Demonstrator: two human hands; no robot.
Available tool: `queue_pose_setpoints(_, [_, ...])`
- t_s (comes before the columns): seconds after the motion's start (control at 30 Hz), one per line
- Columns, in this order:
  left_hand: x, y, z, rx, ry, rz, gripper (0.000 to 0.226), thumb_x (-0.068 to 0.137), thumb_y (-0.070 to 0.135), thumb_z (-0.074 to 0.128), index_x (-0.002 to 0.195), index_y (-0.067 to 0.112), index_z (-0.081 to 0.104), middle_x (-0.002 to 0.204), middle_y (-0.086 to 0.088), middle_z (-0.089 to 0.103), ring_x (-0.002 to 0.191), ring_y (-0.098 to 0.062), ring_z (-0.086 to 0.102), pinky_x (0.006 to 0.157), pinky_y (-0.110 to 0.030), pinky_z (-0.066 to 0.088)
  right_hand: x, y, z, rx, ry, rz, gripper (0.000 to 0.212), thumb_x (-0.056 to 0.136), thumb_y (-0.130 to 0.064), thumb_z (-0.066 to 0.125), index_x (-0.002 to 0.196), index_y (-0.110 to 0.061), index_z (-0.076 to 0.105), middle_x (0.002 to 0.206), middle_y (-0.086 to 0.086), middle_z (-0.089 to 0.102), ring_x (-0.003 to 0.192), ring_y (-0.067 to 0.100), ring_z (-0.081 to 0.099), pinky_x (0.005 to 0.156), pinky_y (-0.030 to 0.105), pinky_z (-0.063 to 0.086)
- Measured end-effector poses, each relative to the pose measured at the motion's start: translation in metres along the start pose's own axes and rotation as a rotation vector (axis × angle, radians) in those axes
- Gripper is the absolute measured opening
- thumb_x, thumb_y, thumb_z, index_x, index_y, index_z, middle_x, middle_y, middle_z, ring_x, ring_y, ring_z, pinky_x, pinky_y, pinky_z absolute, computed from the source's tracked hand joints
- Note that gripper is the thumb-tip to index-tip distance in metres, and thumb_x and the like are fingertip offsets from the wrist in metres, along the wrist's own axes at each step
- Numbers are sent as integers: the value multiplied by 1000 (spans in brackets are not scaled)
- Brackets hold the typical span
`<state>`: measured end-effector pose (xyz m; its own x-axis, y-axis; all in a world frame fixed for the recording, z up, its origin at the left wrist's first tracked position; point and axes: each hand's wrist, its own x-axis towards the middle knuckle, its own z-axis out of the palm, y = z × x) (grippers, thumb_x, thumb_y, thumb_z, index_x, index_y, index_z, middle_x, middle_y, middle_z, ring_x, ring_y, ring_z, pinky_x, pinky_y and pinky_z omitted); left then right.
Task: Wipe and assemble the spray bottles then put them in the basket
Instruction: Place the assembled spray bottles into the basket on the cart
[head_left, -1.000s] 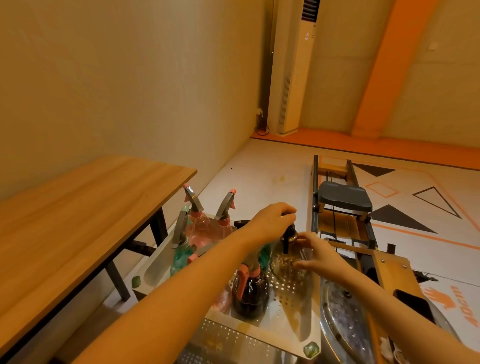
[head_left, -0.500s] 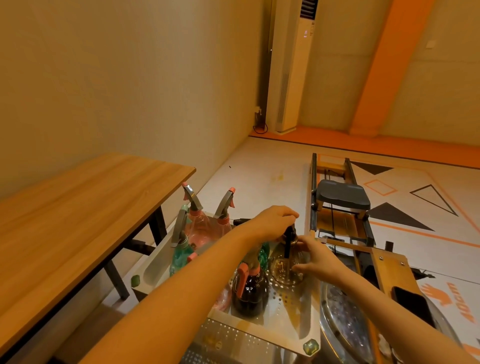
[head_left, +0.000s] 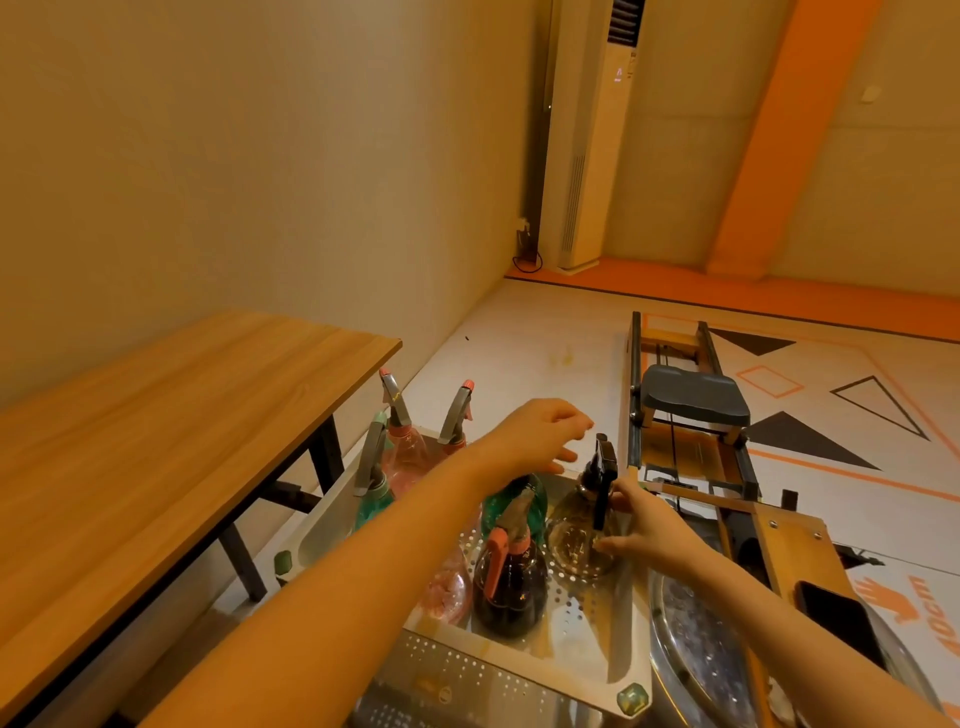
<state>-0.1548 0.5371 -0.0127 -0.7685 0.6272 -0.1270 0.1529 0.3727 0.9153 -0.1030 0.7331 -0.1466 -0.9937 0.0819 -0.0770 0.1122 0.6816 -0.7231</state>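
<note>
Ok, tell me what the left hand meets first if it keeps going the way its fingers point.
Probably the black trigger head of the clear spray bottle: the left hand hangs open with fingers aimed right, just above it. Depth is unclear, so it may pass over toward the rowing machine.

green bottle (head_left: 514, 501) behind arm, phone (head_left: 836, 626) partly covered

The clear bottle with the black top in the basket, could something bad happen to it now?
Maybe. The right hand steadies the clear bottle alone, while the left hand hovers open above, so it might tip. The basket is crowded: the dark bottle and green bottle stand close by, so a tipping bottle could knock them. The left forearm also passes over the triggers and could snag one.
</note>
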Motion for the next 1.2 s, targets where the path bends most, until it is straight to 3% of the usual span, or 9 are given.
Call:
queue_pose_setpoints(0.17, [-2,-9,-39,75,232,140,22,97,18,49,115,14,61,115,-6,64,102,-21,61,90,-37,53,-1,-11,-22,-64,-47,-9,65,74,-15,78,130,-26,46,126,-9,50,121,12,47,97,26,43])
queue_pose_setpoints(0.33, [-8,-23,-75,384,527,170,30,95,17,52,125,21,57,133,-2,52,111,-20,56,89,-26,41,4,-57,-74,-39,431,-36,38,86,4,59,122,-9,57,119,10,61,108,21,58,85,27,47])
queue_pose_setpoints(0.43, [-9,-33,-85,507,446,61,33,98,21,49,130,22,53,132,-4,54,117,-21,54,108,-37,33,6,-103,-85,-86,554,-201,26,89,-3,58,115,-6,61,108,8,65,92,14,58,77,16,43])
queue_pose_setpoints(0.5, [-7,-40,-89,573,336,-11,32,100,21,42,131,21,53,127,-6,59,115,-22,56,109,-45,33,10,-136,-79,-99,408,-275,22,90,-11,59,112,-9,63,104,3,65,87,12,61,71,17,48])
queue_pose_setpoints(0.63, [-8,-49,-93,634,151,-78,35,100,16,37,132,17,52,127,-12,58,112,-28,55,98,-42,43,21,-179,-44,-102,-39,-216,19,92,-16,58,110,-11,65,107,-3,62,91,14,65,70,31,59])
queue_pose_setpoints(0.77, [-12,-54,-96,626,107,-65,44,98,14,42,142,21,40,136,-9,52,120,-27,51,98,-38,43,41,-191,-12,-331,-115,-135,28,97,-18,49,120,-10,61,117,-1,58,97,25,64,80,38,57])
queue_pose_setpoints(0.9, [-12,-57,-96,629,113,-43,47,98,13,39,144,23,36,138,-9,50,113,-27,54,86,-31,41,60,-187,4,-416,-234,-22,31,99,-21,44,117,-4,63,118,10,63,102,27,60,92,40,50])
queue_pose_setpoints(1.1, [-15,-58,-98,581,83,-52,52,97,9,39,146,25,32,142,-8,47,115,-26,53,84,-28,41,68,-175,7,-415,-242,-24,36,97,-33,49,97,-3,70,87,6,66,74,14,55,73,30,47])
queue_pose_setpoints(1.2, [-14,-60,-98,582,92,-57,54,96,8,41,146,27,32,144,-5,46,124,-25,49,91,-32,43,67,-170,6,-452,-256,-71,31,94,-32,56,98,-6,72,96,9,70,86,20,63,83,34,50])
